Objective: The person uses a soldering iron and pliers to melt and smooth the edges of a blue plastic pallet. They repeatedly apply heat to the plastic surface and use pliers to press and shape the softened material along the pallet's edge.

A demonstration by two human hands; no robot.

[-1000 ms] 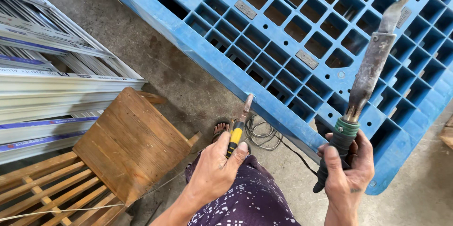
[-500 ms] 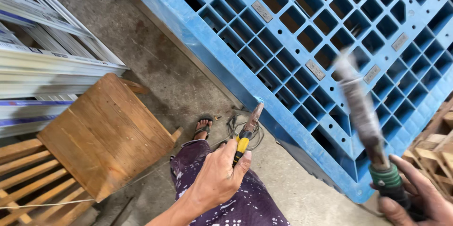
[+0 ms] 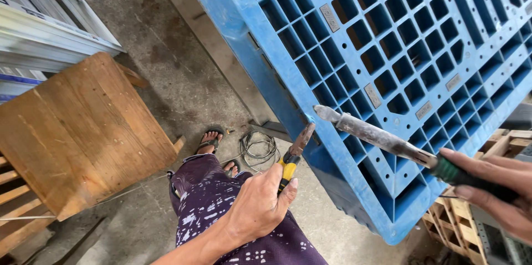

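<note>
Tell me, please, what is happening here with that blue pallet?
A seated person holds a tool in each hand against the tilted blue plastic grid pallet. The left hand grips yellow-handled pliers, their nose up at the pallet's lower edge. The right hand holds a long, rusty flat blade with a green handle, its tip at the same edge. A wooden board lies to the left, and a coil of wire lies on the concrete floor by the sandalled foot.
</note>
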